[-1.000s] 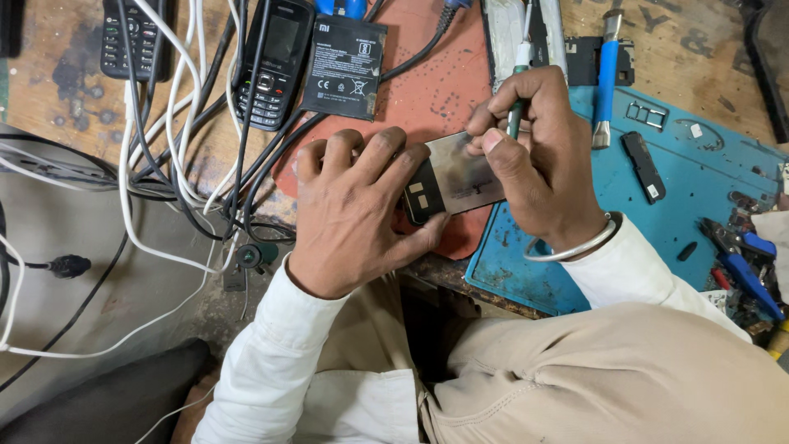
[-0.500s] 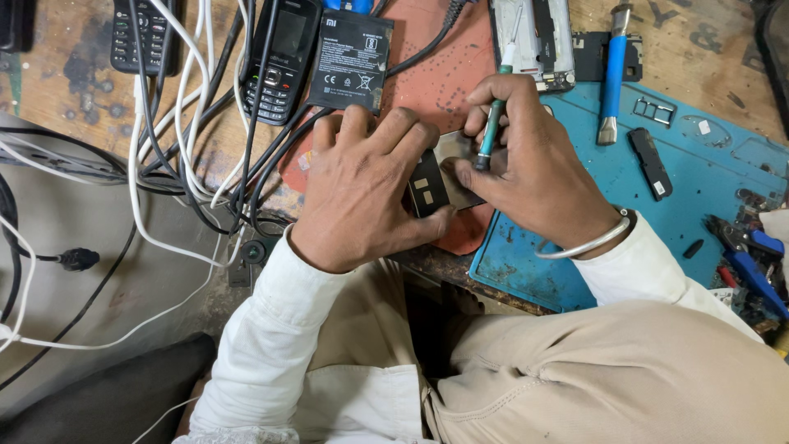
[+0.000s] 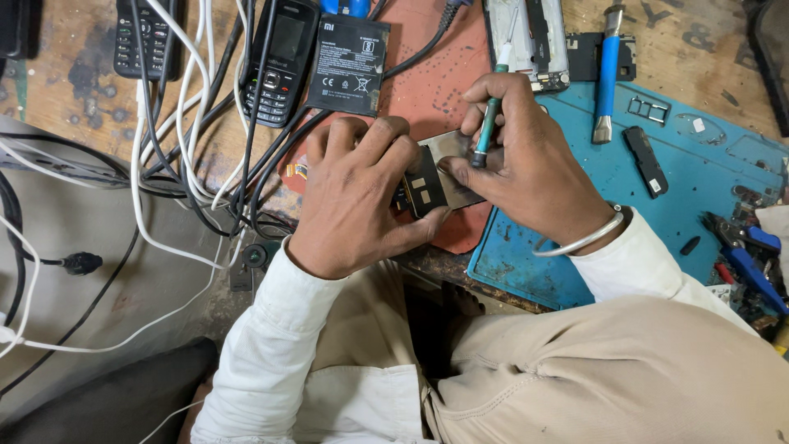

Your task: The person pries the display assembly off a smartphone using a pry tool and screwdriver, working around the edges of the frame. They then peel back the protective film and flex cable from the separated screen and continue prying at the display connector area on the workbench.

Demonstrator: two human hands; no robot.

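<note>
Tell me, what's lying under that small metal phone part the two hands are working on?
Under the metal phone part is a red mat, next to a blue mat. The left hand and right hand cover what lies directly beneath.

White long sleeves, beige trousers, and 1 silver bangle on the right wrist.

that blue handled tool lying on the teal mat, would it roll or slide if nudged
The blue-handled tool looks round-bodied, so it would probably roll sideways. It seems stiff and fairly light. The teal mat looks rubbery, likely limiting sliding.
</note>
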